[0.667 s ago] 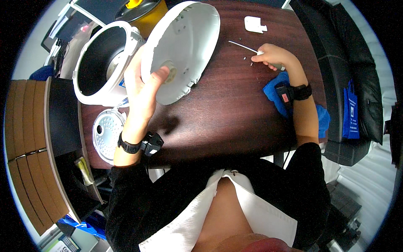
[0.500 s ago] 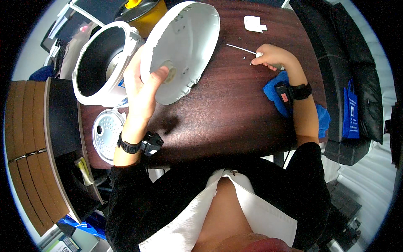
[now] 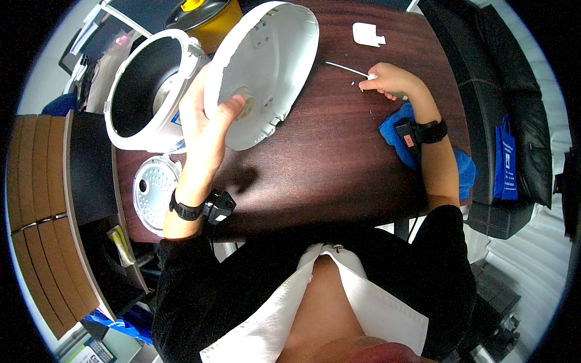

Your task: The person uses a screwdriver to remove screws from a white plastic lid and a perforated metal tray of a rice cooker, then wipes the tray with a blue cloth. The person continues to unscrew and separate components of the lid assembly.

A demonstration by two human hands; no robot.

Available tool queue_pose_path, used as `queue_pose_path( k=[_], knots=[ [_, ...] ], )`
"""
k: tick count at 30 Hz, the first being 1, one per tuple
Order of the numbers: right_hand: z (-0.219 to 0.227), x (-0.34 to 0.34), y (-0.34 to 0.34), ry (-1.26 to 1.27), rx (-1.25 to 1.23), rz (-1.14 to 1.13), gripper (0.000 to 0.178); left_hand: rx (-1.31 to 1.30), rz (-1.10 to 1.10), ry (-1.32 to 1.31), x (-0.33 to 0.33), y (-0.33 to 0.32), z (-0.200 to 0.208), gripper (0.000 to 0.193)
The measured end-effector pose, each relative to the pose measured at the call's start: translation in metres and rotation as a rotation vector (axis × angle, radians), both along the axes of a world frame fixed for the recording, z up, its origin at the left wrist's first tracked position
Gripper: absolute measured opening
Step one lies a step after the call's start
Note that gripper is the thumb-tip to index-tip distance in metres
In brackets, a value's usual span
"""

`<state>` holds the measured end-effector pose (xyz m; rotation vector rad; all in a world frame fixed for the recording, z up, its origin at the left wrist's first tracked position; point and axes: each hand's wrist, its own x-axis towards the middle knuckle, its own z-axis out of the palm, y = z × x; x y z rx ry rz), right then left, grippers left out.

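Observation:
My left hand [image 3: 209, 124] grips a white, round plastic lid shell [image 3: 272, 72], its thumb pressed on the round fitting inside. The shell is tilted up, its hollow side facing right. Behind my left wrist a white cooker body [image 3: 142, 140] with a dark inside lies open toward me. In my closed right hand [image 3: 393, 81] is a screwdriver [image 3: 345, 68], its thin shaft pointing left over the table. Tiny loose bits [image 3: 353, 83] lie beside my right fingers. A blue cloth [image 3: 393, 124] sits under my right wrist.
A white perforated inner lid [image 3: 158, 199] rests at the table's left edge. A yellow pot with a dark top [image 3: 212, 27] stands at the back. A flat white plastic piece [image 3: 366, 35] lies far right on the dark wooden table [image 3: 308, 175]. Beyond is a black sofa [image 3: 478, 91].
My right hand has shifted very slightly left with the screwdriver. The lid shell in my left hand has barely moved.

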<state>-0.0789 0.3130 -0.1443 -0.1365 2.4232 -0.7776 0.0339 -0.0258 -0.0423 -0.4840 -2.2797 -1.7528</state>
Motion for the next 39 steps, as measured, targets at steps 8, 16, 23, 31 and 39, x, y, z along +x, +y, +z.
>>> queue_pose_path(
  k=[8,16,23,31,39],
  knots=[
    [0.000,-0.001,-0.003,0.025,0.027,-0.028,0.039,-0.001,-0.006,-0.017,-0.001,-0.001,-0.003,0.049],
    [0.001,-0.002,-0.001,0.172,-0.058,-0.125,0.039,0.023,-0.002,-0.027,-0.001,-0.002,-0.002,0.048],
    [0.040,0.015,-0.018,0.513,-0.293,-0.369,0.036,0.367,0.048,-0.087,-0.003,-0.006,-0.007,0.042],
    [0.102,0.073,-0.041,0.710,-0.906,-0.101,0.031,0.633,0.183,-0.156,0.003,-0.014,-0.003,0.056],
    [0.073,0.063,-0.069,0.510,-0.965,-0.300,0.041,0.753,0.047,-0.307,0.002,-0.009,-0.002,0.071]
  ],
)
